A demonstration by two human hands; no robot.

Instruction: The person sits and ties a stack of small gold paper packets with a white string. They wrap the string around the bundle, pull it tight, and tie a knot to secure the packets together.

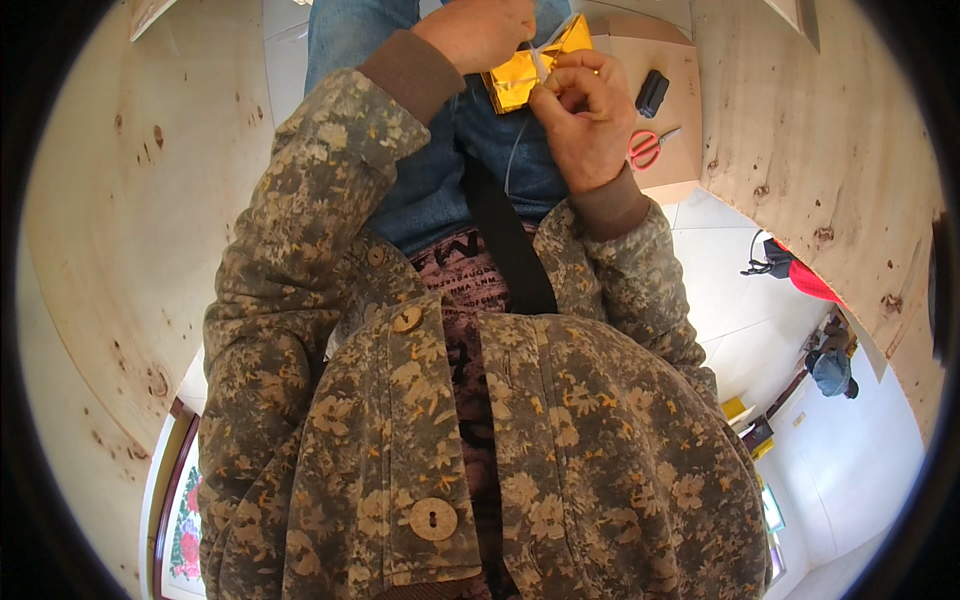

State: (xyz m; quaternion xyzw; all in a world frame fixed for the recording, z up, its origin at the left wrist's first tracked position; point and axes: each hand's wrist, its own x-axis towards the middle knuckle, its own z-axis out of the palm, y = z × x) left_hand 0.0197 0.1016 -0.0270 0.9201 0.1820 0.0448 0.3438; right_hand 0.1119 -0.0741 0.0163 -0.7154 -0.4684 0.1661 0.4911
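A bundle of shiny gold foil sheets (514,82) lies over my jeans at the top of the view, with a whitish string (541,62) wrapped round its middle. My left hand (482,30) is closed at the bundle's upper left, fingers bent; what its fingertips grip is partly hidden. Against the bundle's right side, my right hand (588,112) pinches with thumb and forefinger at the string, close to the foil. A thin loose end of the string hangs down below the bundle, over the jeans.
To the right, a brown cardboard piece (668,95) carries red-handled scissors (648,149) and a small black object (652,93). Wooden boards rise at the left (130,200) and right (800,160). A red and black item (808,277) lies beyond the right board.
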